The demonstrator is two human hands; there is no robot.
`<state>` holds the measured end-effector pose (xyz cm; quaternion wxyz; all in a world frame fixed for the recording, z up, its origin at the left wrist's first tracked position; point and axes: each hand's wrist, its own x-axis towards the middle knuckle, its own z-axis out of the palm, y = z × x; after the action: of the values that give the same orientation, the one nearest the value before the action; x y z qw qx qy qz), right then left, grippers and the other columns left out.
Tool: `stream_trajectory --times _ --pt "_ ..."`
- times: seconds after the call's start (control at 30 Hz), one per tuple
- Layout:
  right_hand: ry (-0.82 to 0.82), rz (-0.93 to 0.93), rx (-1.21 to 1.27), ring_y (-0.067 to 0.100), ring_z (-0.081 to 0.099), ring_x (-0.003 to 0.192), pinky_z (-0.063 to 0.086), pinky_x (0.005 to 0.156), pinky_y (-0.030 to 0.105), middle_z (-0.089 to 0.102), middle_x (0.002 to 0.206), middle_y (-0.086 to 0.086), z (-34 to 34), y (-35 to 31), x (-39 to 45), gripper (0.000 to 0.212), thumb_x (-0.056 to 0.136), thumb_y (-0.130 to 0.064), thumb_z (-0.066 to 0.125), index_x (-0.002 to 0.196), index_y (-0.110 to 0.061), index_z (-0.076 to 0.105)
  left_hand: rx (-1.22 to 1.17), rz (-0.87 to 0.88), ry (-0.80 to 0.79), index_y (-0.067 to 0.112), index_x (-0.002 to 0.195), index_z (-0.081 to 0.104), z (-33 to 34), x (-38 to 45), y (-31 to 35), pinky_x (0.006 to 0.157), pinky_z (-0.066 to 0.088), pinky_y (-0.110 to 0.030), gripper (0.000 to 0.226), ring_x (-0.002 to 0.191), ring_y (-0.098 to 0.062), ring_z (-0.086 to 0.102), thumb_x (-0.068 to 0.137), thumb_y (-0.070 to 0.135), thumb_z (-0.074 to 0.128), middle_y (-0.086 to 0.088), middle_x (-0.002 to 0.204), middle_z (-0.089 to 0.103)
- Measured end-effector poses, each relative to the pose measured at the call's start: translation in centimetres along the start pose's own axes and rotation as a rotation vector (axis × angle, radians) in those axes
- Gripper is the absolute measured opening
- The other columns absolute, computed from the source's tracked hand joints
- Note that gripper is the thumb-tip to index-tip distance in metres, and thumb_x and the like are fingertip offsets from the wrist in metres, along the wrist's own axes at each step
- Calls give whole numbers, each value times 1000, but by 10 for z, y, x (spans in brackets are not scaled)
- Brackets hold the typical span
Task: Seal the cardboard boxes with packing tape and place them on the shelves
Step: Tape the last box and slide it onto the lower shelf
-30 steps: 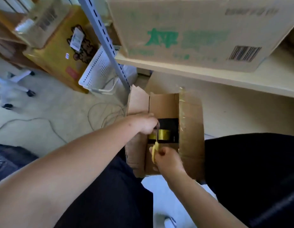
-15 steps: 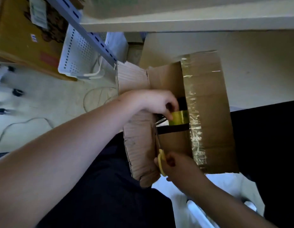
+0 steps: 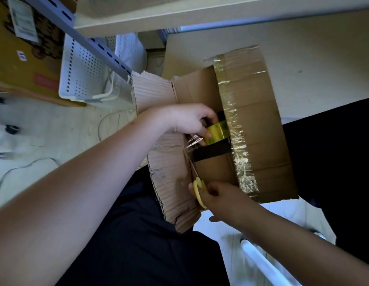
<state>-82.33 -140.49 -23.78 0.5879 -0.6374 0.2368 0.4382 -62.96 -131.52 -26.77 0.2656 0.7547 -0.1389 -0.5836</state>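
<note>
A worn cardboard box (image 3: 256,124) lies between my knees, its right flap covered in shiny clear tape. A dark gap shows between its inner flaps. My left hand (image 3: 187,120) grips a yellowish roll of packing tape (image 3: 217,133) over that gap, and a crinkled strip of tape stretches down from the roll. My right hand (image 3: 223,195) holds yellow-handled scissors (image 3: 198,190) at the box's near edge, their thin blades pointing up toward the strip.
A white shelf board (image 3: 179,15) on a grey perforated upright (image 3: 92,40) hangs above the box. A white perforated basket (image 3: 84,75) and a yellow carton (image 3: 18,65) stand at the left. Cables (image 3: 18,168) trail on the pale floor. My dark trousers (image 3: 138,244) flank the box.
The view tilted down, so the large box on the shelf left the frame. My left hand shifted onto the tape roll, and my right hand drew the scissors back to the box's near edge.
</note>
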Motion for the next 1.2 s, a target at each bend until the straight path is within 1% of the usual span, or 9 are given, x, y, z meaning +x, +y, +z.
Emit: stream_trajectory --times 0.27,0.37,0.53,0.63,0.73,0.93,1.03,1.1,1.2 --pt "86 -27 77 22 66 83 56 84 47 67 97 20 -1 -7 15 74 82 -70 55 103 0 67 -33 31 -27 10 93 62 -1 0 4 80 61 -35 25 77 -18 70 90 -14 58 -4 82 70" --pt "137 -65 91 18 62 81 53 72 34 69 100 18 -1 -9 21 65 87 -65 55 100 -3 71 -29 17 -38 11 90 63 -1 1 5 78 62 -33 26 71 -12 71 89 -15 59 4 72 71" --pt "206 -128 189 20 66 77 51 75 35 71 70 1 10 -3 30 39 89 -50 63 76 -15 73 137 17 -4 5 107 65 0 4 8 91 57 -48 21 90 -31 72 88 -3 68 1 85 72" --pt "202 -54 266 8 57 57 47 66 30 62 51 -6 19 2 37 38 93 -43 63 62 -22 67 56 -25 5 2 110 66 6 8 14 84 61 -36 22 84 -20 74 88 -5 65 0 88 74" --pt "242 -19 189 19 59 61 51 70 36 57 48 -6 31 9 34 49 95 -47 58 55 -18 58 180 26 144 10 109 70 7 13 27 89 58 -42 31 94 -20 71 78 9 74 -4 102 74" --pt "293 -163 -90 6 58 70 46 67 29 63 72 -10 51 16 -27 28 98 -48 49 80 -29 58 62 61 15 1 107 64 -2 -20 45 88 59 -42 21 93 -28 72 89 -8 64 -17 108 70" --pt "424 -324 -190 17 56 79 39 65 34 61 77 -4 44 -4 -18 19 98 -43 53 84 -30 59 -28 41 105 2 106 61 -12 -48 41 74 62 -27 22 80 -19 69 91 -13 56 -12 95 66" --pt "622 -430 -311 24 56 91 37 70 33 64 85 2 41 -20 -4 18 97 -39 56 104 -29 68 -42 7 172 -3 117 59 -19 -68 37 65 59 -19 28 73 -15 67 92 -14 54 -10 92 65" --pt "755 -549 -316 31 60 94 44 74 37 66 100 9 46 -30 23 21 98 -32 55 110 -18 65 -33 1 203 -5 119 59 -20 -85 39 65 59 -17 28 74 -15 65 92 -14 54 -10 91 65"
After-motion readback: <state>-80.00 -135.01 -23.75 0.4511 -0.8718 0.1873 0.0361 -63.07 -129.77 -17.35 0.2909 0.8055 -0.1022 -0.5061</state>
